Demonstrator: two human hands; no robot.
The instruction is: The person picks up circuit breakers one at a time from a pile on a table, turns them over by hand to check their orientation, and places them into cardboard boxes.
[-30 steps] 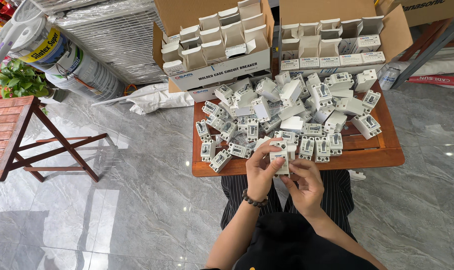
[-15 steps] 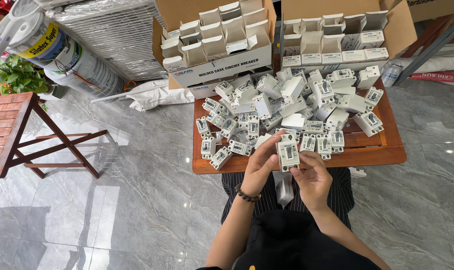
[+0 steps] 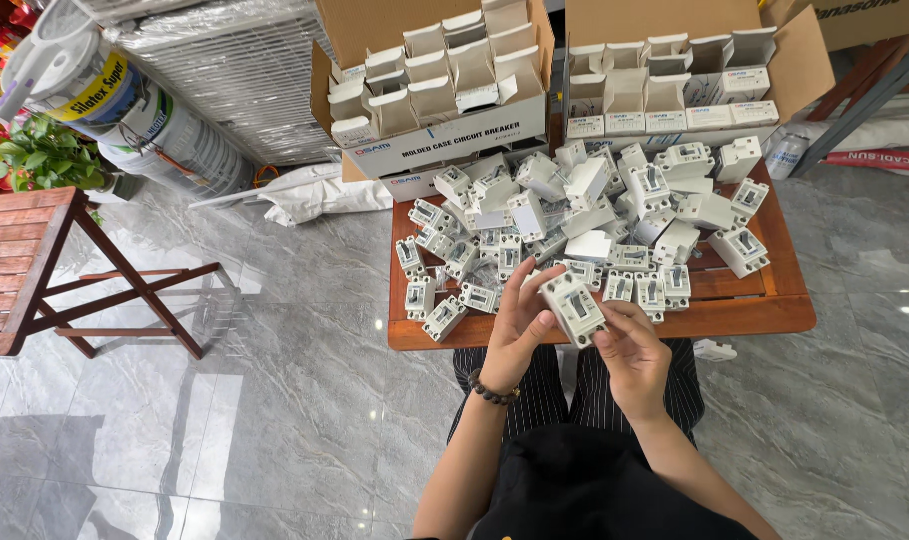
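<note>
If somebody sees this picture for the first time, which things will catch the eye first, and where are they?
First comes the heap of white circuit breakers covering the low wooden table at the centre. Just below it, the left hand and right hand hold one white circuit breaker together. Behind the table stand two open cardboard cartons filled with small white boxes.

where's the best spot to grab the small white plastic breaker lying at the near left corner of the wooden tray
Probably the two long flat sides of the small white plastic breaker, coming straight down from above. It lies flat, switch face up, at the wooden tray edge, apart from its neighbours, so fingers fit on both sides. Both hands are busy with another breaker.
</note>
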